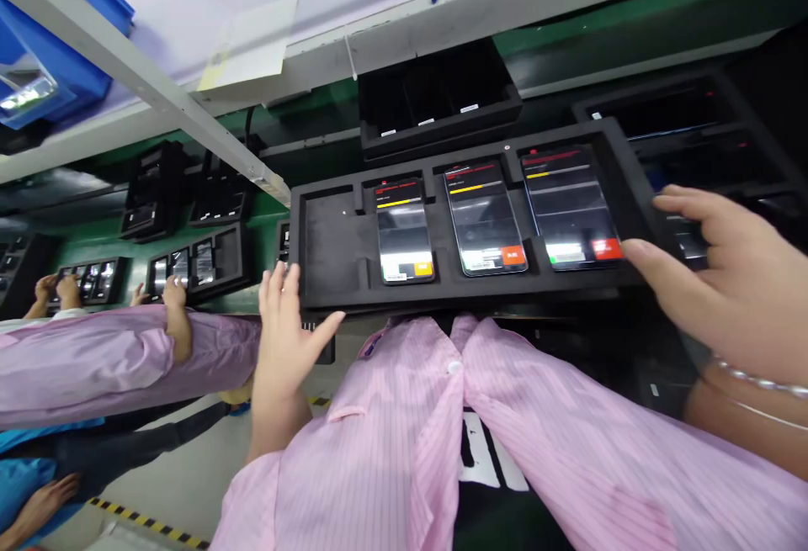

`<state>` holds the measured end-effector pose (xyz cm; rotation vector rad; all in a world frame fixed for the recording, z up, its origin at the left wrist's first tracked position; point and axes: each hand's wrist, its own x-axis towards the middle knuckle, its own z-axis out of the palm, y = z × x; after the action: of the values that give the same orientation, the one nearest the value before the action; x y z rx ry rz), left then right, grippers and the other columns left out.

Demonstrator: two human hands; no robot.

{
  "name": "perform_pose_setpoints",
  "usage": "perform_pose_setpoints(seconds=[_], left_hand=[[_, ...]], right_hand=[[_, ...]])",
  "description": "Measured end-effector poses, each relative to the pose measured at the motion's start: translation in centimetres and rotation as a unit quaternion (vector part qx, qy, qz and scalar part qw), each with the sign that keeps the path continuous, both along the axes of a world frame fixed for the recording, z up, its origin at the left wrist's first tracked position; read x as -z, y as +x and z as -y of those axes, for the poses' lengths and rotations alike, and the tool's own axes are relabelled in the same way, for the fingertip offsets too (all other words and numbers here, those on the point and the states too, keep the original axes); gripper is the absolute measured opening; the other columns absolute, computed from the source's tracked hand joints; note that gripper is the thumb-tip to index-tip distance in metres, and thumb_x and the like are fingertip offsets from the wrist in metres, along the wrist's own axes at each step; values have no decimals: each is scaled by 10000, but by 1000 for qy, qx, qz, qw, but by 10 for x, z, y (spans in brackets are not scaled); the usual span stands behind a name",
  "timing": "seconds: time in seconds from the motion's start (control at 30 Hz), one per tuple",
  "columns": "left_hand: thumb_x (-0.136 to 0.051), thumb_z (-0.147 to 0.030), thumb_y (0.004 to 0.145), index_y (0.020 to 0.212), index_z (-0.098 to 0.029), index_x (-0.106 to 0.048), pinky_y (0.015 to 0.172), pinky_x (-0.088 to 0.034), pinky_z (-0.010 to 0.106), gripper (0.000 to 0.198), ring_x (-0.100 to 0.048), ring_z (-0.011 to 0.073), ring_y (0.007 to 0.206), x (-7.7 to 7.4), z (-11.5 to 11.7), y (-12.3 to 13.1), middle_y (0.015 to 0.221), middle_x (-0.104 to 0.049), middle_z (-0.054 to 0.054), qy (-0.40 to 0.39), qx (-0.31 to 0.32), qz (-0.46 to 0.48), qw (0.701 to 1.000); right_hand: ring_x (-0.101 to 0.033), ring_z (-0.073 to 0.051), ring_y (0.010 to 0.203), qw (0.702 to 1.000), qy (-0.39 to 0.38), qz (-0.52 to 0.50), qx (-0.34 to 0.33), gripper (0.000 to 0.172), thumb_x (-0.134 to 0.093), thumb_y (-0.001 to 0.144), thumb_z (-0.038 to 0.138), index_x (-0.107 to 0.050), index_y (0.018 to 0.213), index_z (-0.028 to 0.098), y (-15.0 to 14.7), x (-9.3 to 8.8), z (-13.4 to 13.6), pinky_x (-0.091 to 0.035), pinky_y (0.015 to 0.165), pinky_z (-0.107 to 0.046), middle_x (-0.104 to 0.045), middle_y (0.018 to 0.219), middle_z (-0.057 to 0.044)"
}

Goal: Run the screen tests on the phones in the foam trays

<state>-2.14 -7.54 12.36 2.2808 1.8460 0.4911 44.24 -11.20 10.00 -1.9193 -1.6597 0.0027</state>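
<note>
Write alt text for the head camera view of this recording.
The person's left hand and right hand touch opposite ends of a black foam tray holding three smartphones with lit screens. Nearby, a co-worker in a pink coat reaches toward a similar tray.

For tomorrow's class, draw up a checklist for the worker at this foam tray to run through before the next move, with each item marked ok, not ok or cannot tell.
1. Both hands at the tray: ok. The left hand is at the near left corner of the black foam tray, and the right hand is at its right end.
2. Phones in pockets: ok. The left phone, middle phone and right phone each lie in their own pocket.
3. Screens lit: ok. All three show a display.
4. Matching corner patches: not ok. The yellow patch, orange patch and red patch differ.
5. Screen text legible: cannot tell. It is too small.
6. Co-worker apart: ok. The pink sleeve is away from the tray.
</note>
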Motion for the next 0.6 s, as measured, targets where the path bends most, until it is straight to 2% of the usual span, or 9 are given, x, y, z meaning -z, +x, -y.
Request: perform_pose_setpoints(seconds=[0.07,0.13,0.2,0.23,0.33,0.43,0.5,0.6], left_hand=[[-688,-548,899,1489,-257,-502,1256,-260,623,683,-184,380,1595,-1,-1,25,1688,-302,149,47,102,0,994],[-695,-527,904,1383,-282,-603,1255,-274,603,546,-238,368,1578,1,-9,47,1640,-402,120,87,198,-2,976],[-687,-517,911,1301,-268,-667,1240,-312,577,462,-324,362,1540,9,-20,62,1554,-518,121,119,235,-10,965],[-674,-513,920,1278,-257,-683,1227,-335,565,440,-367,360,1516,14,-25,67,1514,-560,125,128,232,-17,964],[-639,-504,936,1283,-254,-689,1194,-369,544,430,-437,354,1472,29,-34,72,1461,-615,118,131,200,-41,970],[-629,-508,932,1341,-254,-653,1191,-371,524,482,-429,343,1483,33,-33,72,1486,-602,105,119,179,-47,975],[-627,-512,929,1331,-254,-660,1183,-381,516,479,-424,342,1486,31,-33,72,1499,-594,98,110,180,-53,976],[-615,-493,940,1249,-270,-712,1165,-393,516,393,-442,349,1471,27,-34,74,1485,-608,80,92,193,-75,974]], right_hand=[[-621,-349,1270,991,47,-56,-108,546,-592,968,568,-594,1364,191,-24,-15,-2,-498,1117,-534,-653,1339,-191],[-598,-335,1306,966,57,-77,-242,427,-608,983,435,-568,1339,202,-48,-25,-7,-410,1194,-574,-666,1324,-163],[-563,-340,1347,938,49,-59,-339,364,-607,990,373,-553,1305,198,-67,-22,-13,-340,1224,-628,-675,1312,-147],[-550,-345,1360,930,49,-43,-361,355,-606,992,363,-549,1297,191,-75,-15,-17,-343,1217,-641,-673,1319,-147],[-580,-336,1328,933,92,21,-347,367,-637,977,335,-560,1299,177,-93,14,-23,-457,1148,-591,-670,1339,-146],[-605,-309,1301,939,153,59,-301,421,-707,924,314,-580,1307,197,-101,35,-23,-509,1110,-519,-654,1378,-126],[-604,-306,1300,945,137,61,-291,418,-699,930,345,-589,1308,204,-103,36,-21,-481,1134,-535,-669,1358,-111],[-609,-319,1288,945,73,77,-308,366,-635,981,381,-608,1293,191,-102,27,-19,-398,1186,-599,-713,1267,-99]])
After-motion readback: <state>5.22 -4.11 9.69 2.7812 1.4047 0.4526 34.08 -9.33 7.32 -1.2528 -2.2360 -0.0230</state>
